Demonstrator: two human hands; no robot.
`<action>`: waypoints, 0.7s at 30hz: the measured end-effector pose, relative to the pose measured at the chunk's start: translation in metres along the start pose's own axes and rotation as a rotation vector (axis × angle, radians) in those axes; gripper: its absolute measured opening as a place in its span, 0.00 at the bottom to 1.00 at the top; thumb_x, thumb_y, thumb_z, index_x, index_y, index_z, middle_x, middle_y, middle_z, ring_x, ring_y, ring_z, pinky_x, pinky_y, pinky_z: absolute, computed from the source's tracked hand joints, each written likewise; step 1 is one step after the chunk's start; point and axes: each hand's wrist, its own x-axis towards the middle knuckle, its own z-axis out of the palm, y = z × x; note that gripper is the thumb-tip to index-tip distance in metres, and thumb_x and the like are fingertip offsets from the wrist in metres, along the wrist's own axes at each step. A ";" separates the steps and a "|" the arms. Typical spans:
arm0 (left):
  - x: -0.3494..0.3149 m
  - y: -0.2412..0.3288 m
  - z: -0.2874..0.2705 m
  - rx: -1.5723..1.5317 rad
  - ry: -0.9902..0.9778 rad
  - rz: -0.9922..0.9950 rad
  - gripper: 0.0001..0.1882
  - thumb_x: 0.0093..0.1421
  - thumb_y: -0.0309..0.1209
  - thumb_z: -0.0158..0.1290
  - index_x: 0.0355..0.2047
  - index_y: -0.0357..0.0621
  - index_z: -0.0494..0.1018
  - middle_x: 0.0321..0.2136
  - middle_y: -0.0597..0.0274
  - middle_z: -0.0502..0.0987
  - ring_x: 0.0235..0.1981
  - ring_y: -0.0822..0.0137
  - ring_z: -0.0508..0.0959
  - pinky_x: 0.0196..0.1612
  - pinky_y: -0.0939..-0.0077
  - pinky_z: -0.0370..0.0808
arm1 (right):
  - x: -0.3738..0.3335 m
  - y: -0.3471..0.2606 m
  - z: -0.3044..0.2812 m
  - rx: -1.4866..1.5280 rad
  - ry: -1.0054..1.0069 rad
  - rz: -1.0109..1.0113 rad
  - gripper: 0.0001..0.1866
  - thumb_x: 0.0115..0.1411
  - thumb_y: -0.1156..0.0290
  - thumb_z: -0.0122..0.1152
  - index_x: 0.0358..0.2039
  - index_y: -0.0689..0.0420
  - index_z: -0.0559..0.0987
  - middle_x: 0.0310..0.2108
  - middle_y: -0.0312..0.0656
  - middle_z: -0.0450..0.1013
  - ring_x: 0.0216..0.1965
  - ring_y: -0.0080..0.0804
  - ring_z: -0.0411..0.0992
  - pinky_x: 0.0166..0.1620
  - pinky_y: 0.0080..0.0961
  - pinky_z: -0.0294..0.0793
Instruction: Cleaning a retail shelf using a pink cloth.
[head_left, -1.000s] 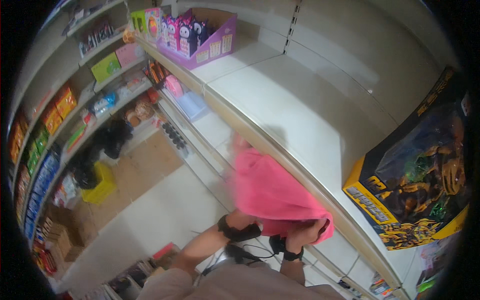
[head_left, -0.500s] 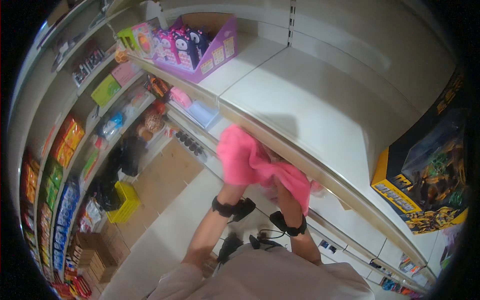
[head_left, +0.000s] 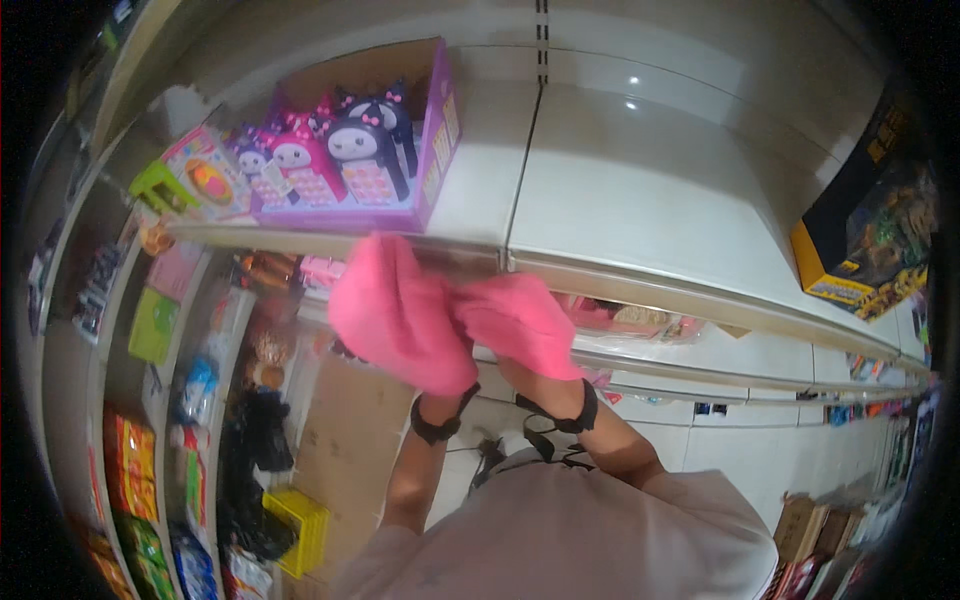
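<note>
A bright pink cloth [head_left: 395, 325] is bunched around both my hands, just in front of the upper shelf's front edge. My left hand [head_left: 440, 403] is inside the larger bundle; only its wrist end shows, above a black wrist band. My right hand [head_left: 523, 378] also disappears into the cloth, on the right side, with a black band behind it. The cloth hides the fingers of both hands, but both hold it up. The white shelf [head_left: 620, 190] lies just beyond them.
A purple display box [head_left: 440, 140] of character-shaped toys stands at the shelf's left, beside a small toy box [head_left: 207, 182]. A black and yellow toy box [head_left: 865, 235] is at the right. Packed shelves line the left; a yellow basket [head_left: 297, 530] sits on the floor.
My view has turned and the shelf looks closer. Both hands have moved left in the picture with the pink cloth, which is now bunched into two lumps.
</note>
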 end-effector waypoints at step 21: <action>-0.079 0.145 0.079 -1.016 -0.468 -0.222 0.27 0.61 0.36 0.50 0.57 0.33 0.64 0.50 0.46 0.72 0.48 0.53 0.71 0.50 0.58 0.69 | -0.050 -0.003 -0.124 -0.040 0.427 0.466 0.08 0.54 0.77 0.56 0.33 0.64 0.80 0.34 0.46 0.77 0.36 0.41 0.75 0.42 0.31 0.74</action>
